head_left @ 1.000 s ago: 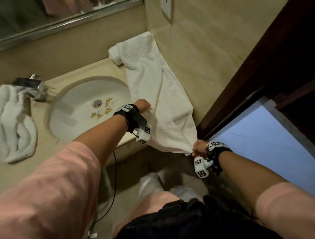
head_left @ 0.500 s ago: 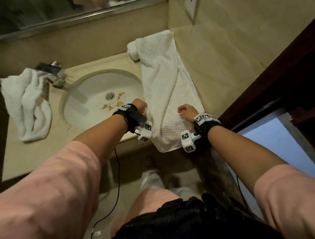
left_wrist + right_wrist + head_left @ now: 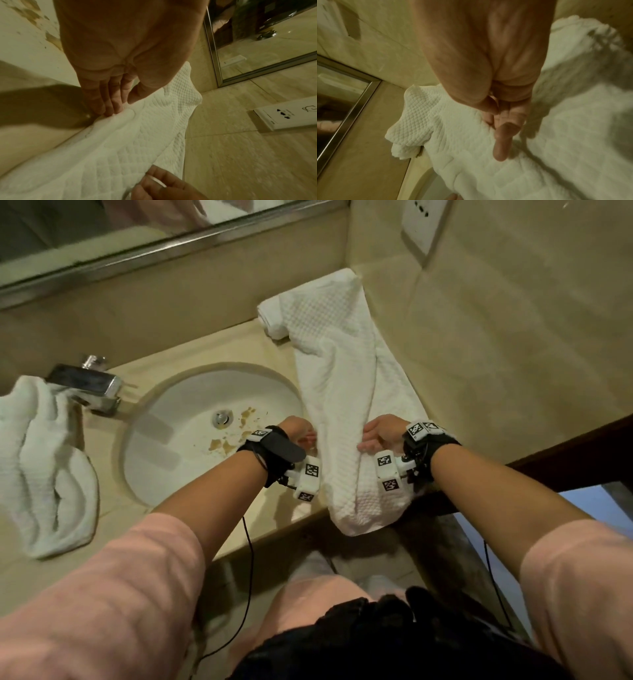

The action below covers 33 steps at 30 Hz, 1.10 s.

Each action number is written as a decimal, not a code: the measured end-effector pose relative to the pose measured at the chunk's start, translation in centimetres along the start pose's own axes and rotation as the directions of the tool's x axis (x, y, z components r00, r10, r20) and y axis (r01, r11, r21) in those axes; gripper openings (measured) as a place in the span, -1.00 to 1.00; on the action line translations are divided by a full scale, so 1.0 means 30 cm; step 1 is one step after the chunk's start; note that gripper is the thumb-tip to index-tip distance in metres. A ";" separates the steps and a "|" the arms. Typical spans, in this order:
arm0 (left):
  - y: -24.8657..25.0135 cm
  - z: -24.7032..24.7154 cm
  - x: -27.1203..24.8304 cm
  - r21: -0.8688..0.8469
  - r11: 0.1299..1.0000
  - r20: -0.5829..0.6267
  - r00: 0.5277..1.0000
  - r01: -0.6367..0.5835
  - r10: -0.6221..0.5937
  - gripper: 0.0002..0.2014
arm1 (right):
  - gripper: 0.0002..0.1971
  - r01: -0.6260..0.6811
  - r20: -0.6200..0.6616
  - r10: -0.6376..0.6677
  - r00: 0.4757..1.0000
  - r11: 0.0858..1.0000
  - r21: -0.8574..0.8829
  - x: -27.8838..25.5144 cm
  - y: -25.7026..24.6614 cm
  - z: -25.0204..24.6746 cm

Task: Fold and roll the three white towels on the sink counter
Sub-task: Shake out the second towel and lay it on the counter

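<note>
A long white waffle towel (image 3: 342, 392) lies folded lengthwise on the counter (image 3: 205, 350) right of the sink, its near end hanging over the front edge. My left hand (image 3: 305, 438) pinches the towel's left edge between thumb and fingertips (image 3: 109, 109). My right hand (image 3: 368, 443) lies on top of the towel (image 3: 453, 142) with its fingers (image 3: 500, 142) stretched out flat. A rolled white towel (image 3: 270, 318) sits at the back of the counter, under the long towel's far end. Another white towel (image 3: 48, 474) lies crumpled left of the sink.
The round basin (image 3: 171, 440) has brown stains near its drain, and the chrome faucet (image 3: 85, 385) stands at its back left. A tiled wall with a socket (image 3: 423, 220) bounds the counter on the right. A mirror (image 3: 102, 234) runs along the back.
My right hand carried the towel's hanging right corner up and over to the left, narrowing the towel. It now rests on the towel. The left hand stayed at the towel's left edge.
</note>
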State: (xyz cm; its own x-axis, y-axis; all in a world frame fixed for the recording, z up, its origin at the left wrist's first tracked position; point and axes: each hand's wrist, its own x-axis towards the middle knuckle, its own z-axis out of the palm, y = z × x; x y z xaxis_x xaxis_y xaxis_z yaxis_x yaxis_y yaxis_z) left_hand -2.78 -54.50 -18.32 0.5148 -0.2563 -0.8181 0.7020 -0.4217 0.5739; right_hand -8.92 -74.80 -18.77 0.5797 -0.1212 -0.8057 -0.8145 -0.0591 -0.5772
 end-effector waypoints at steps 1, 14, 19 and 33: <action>0.005 0.004 0.006 -0.012 1.000 -0.024 1.000 0.013 -0.013 -0.56 | -0.81 -0.018 -0.019 0.019 1.000 1.000 0.010 -0.001 -0.007 0.010; 0.005 0.025 0.092 0.017 0.999 -0.070 0.997 -0.041 0.042 -0.69 | -0.79 0.062 0.103 -0.042 0.994 0.978 -0.201 0.056 -0.028 0.046; 0.014 0.042 0.071 0.019 0.997 -0.147 0.986 -0.072 0.074 -0.73 | -0.76 0.145 0.074 -0.127 0.989 0.929 -0.342 0.031 -0.100 0.065; 0.069 0.153 0.030 0.291 0.957 -0.190 0.979 -0.008 0.067 -0.59 | -0.76 0.227 -0.158 -0.266 0.951 0.947 -0.226 0.001 -0.086 -0.064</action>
State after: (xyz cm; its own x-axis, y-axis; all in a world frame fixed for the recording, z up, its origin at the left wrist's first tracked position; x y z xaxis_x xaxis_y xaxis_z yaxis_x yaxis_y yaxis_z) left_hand -3.11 -59.60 -18.03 0.6447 -0.1134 -0.7560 0.5241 -0.6543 0.5451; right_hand -6.83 -76.55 -17.04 0.7642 -0.2562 -0.5920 -0.6450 -0.3075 -0.6996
